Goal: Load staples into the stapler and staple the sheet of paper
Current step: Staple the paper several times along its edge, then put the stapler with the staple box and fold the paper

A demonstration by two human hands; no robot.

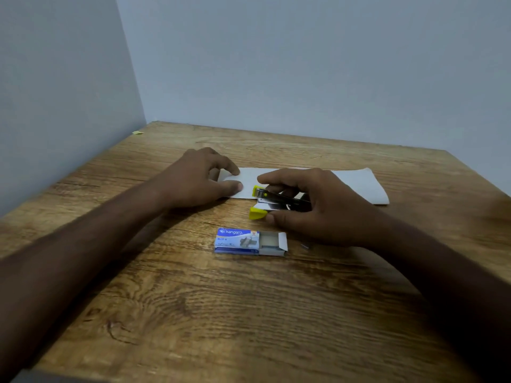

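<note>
A folded white sheet of paper (356,185) lies flat on the wooden table (221,313). My left hand (199,178) pinches the paper's left end between thumb and fingers. My right hand (318,205) grips a small black metal stapler with yellow tips (276,203), held on its side at the paper's near edge, nose pointing left toward my left hand. A blue staple box (240,241) lies nearer to me, its inner tray slid out to the right.
A small loose strip of staples (304,246) lies right of the box by my right wrist. Grey walls close off the table at the left and the back. A tiny yellow scrap (137,132) sits at the far left corner.
</note>
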